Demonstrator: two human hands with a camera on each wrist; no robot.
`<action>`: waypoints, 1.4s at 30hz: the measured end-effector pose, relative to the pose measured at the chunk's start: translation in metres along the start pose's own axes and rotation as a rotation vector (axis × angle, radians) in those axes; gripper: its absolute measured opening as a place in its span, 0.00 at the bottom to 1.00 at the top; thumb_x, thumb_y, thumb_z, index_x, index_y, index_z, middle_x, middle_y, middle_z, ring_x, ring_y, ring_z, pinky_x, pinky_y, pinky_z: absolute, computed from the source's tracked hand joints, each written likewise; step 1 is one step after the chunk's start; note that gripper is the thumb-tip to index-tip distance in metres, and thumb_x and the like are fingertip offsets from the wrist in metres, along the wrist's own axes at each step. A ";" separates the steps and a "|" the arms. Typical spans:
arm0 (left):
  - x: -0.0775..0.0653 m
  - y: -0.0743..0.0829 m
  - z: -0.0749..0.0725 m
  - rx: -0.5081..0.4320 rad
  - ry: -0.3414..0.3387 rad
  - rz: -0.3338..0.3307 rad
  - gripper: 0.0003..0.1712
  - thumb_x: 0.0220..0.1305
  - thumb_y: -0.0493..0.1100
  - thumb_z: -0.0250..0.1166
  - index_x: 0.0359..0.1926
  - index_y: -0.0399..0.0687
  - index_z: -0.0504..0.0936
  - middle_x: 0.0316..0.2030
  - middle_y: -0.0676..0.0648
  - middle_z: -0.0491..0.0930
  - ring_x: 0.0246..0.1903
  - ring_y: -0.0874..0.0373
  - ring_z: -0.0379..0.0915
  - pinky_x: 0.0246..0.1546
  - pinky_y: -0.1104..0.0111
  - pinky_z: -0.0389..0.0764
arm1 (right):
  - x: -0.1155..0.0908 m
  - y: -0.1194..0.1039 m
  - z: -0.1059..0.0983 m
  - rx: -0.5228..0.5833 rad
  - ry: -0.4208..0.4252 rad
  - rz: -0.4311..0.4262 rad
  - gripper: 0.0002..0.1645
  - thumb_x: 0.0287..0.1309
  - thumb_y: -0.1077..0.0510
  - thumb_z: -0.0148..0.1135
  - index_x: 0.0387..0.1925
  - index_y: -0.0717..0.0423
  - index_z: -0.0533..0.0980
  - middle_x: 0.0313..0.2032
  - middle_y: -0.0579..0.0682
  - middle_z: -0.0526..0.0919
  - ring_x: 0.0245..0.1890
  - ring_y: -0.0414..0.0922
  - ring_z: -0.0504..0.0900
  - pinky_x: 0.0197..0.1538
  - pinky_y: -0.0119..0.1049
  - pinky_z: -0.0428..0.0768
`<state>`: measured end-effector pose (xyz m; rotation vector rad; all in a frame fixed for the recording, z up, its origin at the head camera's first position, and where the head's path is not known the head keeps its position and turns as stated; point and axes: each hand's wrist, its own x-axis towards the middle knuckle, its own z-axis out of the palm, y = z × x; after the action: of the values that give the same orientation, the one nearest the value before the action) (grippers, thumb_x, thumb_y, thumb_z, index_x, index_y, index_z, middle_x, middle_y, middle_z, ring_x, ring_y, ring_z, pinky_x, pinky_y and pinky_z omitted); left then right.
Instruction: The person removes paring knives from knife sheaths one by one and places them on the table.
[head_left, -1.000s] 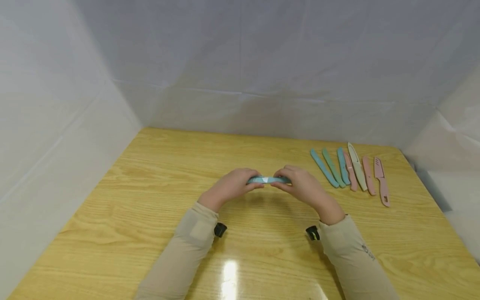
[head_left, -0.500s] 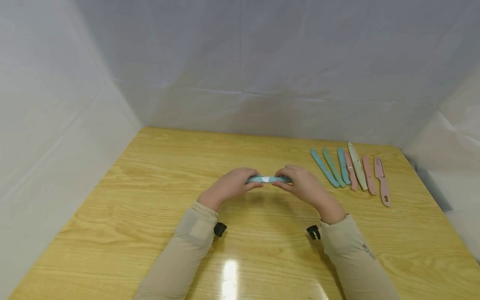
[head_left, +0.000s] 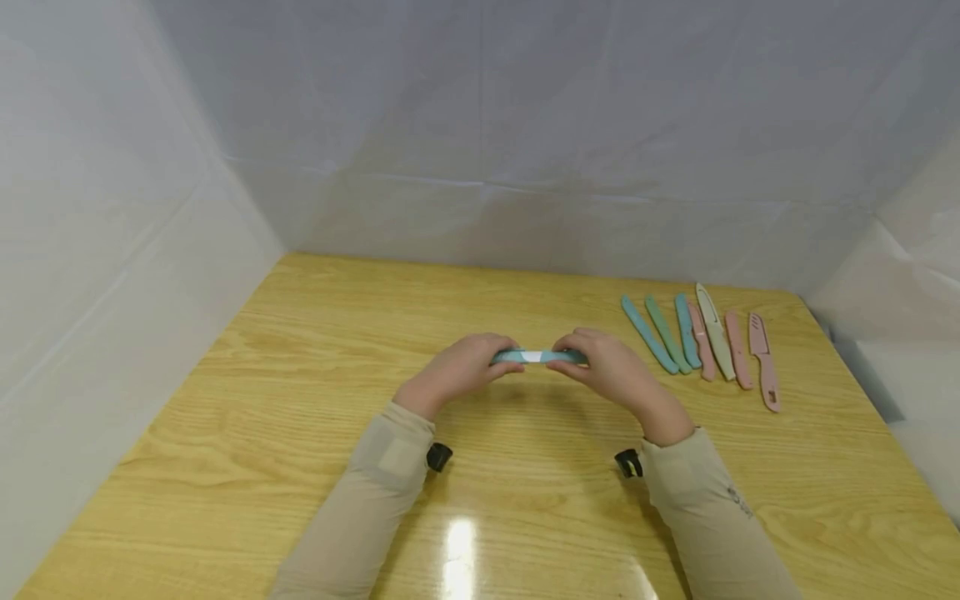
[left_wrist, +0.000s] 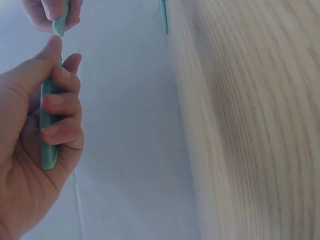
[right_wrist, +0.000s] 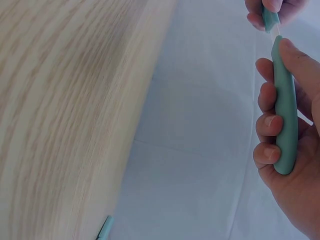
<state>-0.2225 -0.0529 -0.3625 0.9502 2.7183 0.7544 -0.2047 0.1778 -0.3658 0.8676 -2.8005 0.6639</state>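
Note:
Above the middle of the table, both hands hold a teal knife level between them in the head view. My left hand has its fingers curled round the teal sheath. My right hand grips the rounded knife handle, thumb along its side. Between sheath and handle a short stretch of white blade shows; the rest of the blade is hidden in the sheath.
On the wooden table, several knives lie in a row at the right: blue, green, pink and cream, among them a cream knife and a pink knife. A pale sheet wall closes off the back.
The hands have drawn slightly apart, and a little more white blade shows between handle and sheath. The knives on the table have not moved.

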 end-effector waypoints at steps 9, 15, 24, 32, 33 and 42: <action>0.000 -0.001 0.001 0.001 0.003 -0.007 0.17 0.70 0.49 0.59 0.51 0.43 0.80 0.41 0.48 0.82 0.32 0.60 0.72 0.37 0.68 0.75 | -0.001 0.002 -0.001 -0.003 -0.008 0.018 0.12 0.60 0.52 0.66 0.41 0.55 0.81 0.32 0.46 0.80 0.27 0.38 0.74 0.34 0.36 0.75; 0.000 -0.002 0.002 0.008 0.010 -0.004 0.17 0.70 0.50 0.59 0.51 0.43 0.80 0.40 0.49 0.82 0.32 0.61 0.72 0.37 0.68 0.75 | -0.001 0.003 -0.002 0.001 -0.016 0.020 0.12 0.60 0.52 0.66 0.41 0.55 0.81 0.33 0.47 0.81 0.27 0.39 0.74 0.34 0.36 0.75; 0.001 -0.002 0.001 0.001 0.004 -0.004 0.17 0.70 0.49 0.58 0.51 0.43 0.80 0.39 0.49 0.82 0.30 0.60 0.71 0.35 0.68 0.74 | -0.003 0.006 -0.005 0.004 -0.011 0.002 0.12 0.60 0.53 0.66 0.40 0.55 0.82 0.33 0.47 0.81 0.28 0.39 0.75 0.35 0.37 0.76; 0.001 -0.004 0.000 -0.004 0.009 -0.002 0.16 0.70 0.49 0.58 0.49 0.43 0.81 0.37 0.49 0.82 0.29 0.60 0.70 0.34 0.68 0.73 | -0.003 0.007 -0.007 -0.002 -0.004 0.003 0.12 0.60 0.52 0.66 0.41 0.56 0.82 0.34 0.48 0.81 0.30 0.40 0.77 0.36 0.38 0.78; 0.001 -0.004 0.000 -0.004 0.010 -0.002 0.16 0.70 0.49 0.59 0.49 0.43 0.81 0.37 0.49 0.82 0.30 0.60 0.70 0.34 0.68 0.73 | -0.003 0.008 -0.007 -0.003 -0.006 0.005 0.12 0.60 0.52 0.66 0.41 0.56 0.82 0.34 0.48 0.82 0.30 0.40 0.77 0.36 0.38 0.78; 0.000 -0.006 -0.001 0.009 0.023 0.019 0.16 0.70 0.49 0.59 0.48 0.43 0.81 0.39 0.49 0.82 0.32 0.61 0.72 0.37 0.68 0.76 | -0.003 0.010 -0.009 0.010 -0.021 0.031 0.12 0.61 0.51 0.65 0.40 0.55 0.82 0.34 0.47 0.81 0.30 0.40 0.76 0.36 0.39 0.77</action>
<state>-0.2260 -0.0572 -0.3642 0.9765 2.7382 0.7615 -0.2080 0.1904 -0.3624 0.8393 -2.8371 0.6778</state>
